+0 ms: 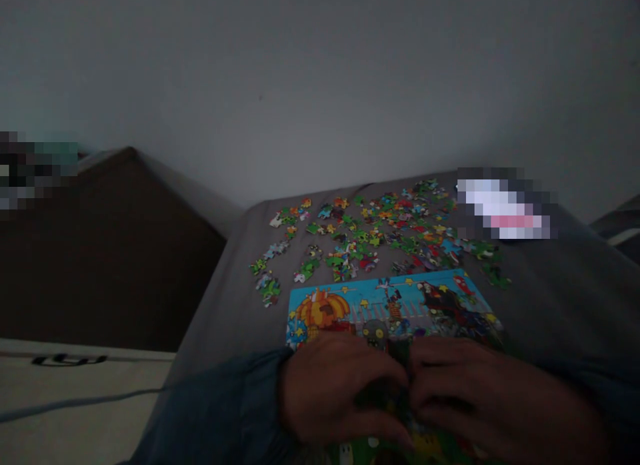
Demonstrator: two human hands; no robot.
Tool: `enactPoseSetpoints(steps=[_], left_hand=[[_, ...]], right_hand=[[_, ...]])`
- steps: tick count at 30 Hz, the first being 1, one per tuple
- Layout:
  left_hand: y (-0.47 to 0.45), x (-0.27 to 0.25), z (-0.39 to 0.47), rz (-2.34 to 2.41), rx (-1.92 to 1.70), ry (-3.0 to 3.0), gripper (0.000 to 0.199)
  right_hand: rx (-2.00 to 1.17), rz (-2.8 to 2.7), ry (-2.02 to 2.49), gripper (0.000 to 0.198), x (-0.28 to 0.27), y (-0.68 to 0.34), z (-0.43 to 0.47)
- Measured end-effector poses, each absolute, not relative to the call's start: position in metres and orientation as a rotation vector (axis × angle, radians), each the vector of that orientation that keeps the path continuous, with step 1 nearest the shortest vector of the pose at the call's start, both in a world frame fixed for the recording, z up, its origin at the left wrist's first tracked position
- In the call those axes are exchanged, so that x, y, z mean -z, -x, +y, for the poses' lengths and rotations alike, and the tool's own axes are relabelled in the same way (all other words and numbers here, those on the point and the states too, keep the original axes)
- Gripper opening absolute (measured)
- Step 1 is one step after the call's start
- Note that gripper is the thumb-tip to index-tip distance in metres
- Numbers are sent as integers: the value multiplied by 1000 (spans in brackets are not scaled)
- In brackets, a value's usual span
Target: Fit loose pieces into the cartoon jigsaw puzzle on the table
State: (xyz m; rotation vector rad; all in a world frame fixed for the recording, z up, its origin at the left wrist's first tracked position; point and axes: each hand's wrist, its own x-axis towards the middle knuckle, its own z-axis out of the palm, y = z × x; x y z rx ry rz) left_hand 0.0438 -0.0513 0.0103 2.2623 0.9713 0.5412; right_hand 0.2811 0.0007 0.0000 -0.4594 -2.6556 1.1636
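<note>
A partly covered jigsaw puzzle (363, 308) with a cartoon picture lies on a grey cloth surface at the lower middle. Its upper part shows a blue sky, a pumpkin and a grey round-headed figure. Over its lower part rests my left hand (345, 388), thumb and fingers apart around a gap, tips towards the puzzle. Close beside it, my right hand (475, 388) has its fingers curled together, tips down at the puzzle. Whatever the right fingertips pinch is hidden in the dark. Loose jigsaw pieces (357, 248) are scattered beyond the puzzle.
A blurred-out bright object (505, 208) lies at the surface's far right. Behind stands a grey wall (300, 85). To the left are a dark brown panel (100, 258), a pale piece with a black handle (70, 360), and a grey cable (85, 401) running towards the cloth.
</note>
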Motion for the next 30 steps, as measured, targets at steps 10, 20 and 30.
enactPoseSetpoints(steps=[10,20,30], left_hand=[[-43,-19,-46,1038,-697,-1919,16],[21,-23,-2,1339,-811,-2022,18],[27,-23,-3,1400,-563,-1722,21]], right_hand=[[-926,-2368,486,21,-3,-274,-2],[-118,-2478,492,22,-3,-315,76],[-167,-2428,725,25,27,-318,98]])
